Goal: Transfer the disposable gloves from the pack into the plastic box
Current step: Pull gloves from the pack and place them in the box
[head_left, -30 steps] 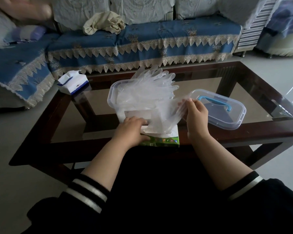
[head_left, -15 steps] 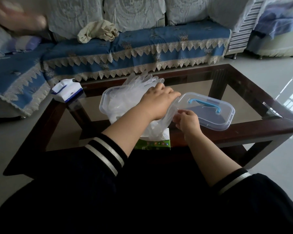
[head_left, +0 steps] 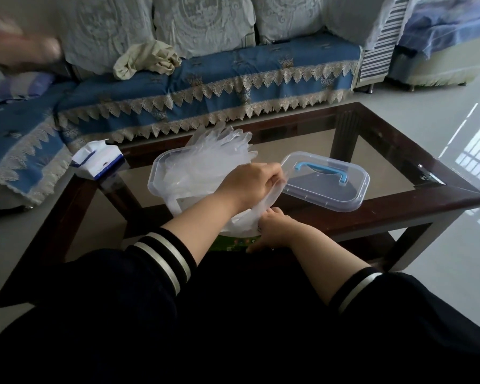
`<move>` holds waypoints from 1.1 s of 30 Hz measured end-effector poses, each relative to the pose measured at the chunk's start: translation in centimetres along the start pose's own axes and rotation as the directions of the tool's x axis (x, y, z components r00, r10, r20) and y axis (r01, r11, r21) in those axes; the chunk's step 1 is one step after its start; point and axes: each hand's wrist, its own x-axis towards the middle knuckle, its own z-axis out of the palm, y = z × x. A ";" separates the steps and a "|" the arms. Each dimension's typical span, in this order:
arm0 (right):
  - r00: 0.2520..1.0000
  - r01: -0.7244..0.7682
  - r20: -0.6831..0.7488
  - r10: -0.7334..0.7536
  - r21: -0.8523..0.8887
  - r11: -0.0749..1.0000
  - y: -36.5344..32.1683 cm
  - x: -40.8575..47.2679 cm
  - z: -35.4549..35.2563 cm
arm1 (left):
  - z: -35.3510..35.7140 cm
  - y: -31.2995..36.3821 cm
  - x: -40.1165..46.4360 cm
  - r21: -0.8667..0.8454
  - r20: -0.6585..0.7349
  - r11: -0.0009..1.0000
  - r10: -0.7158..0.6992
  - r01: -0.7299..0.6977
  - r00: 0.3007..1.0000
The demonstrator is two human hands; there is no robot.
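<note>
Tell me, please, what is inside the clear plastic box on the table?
The plastic box holds a heap of clear gloves rising above its rim. The left hand grips one, covering the box's near side; its bottom is hidden.

1. Coffee table (head_left: 452, 199): dark wood frame, glass top, stood on the floor.
2. Floor (head_left: 454, 256): pale, glossy tiles; bright window reflection at the right edge.
3. Sofa (head_left: 261, 76): behind the table, blue cover with cream lace trim, pale lace cushions along the back.
4. Cloth (head_left: 147, 62): beige, crumpled on the sofa seat.
5. Second seat (head_left: 441, 51): far right, blue cover, pale fringed base.
</note>
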 end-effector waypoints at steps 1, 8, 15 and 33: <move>1.000 0.006 -0.017 -0.007 -0.011 1.000 0.0 0.0 0.1 | 0.4 -0.3 -0.4 0.044 -0.057 0.996 0.077 -0.075 0.995; 0.999 0.039 0.019 -0.041 0.081 0.996 1.8 0.0 -0.7 | 0.3 -1.2 -0.6 0.307 -0.228 0.866 0.470 -0.396 0.852; 1.000 0.006 0.009 -0.008 0.145 0.989 2.0 0.1 -0.5 | -3.1 -2.1 1.2 0.452 -0.241 0.749 0.626 -0.485 0.742; 0.999 -0.042 0.003 0.041 0.128 0.991 2.6 1.1 -0.1 | -10.6 -12.0 4.3 -0.615 -0.159 0.439 -0.883 0.655 0.442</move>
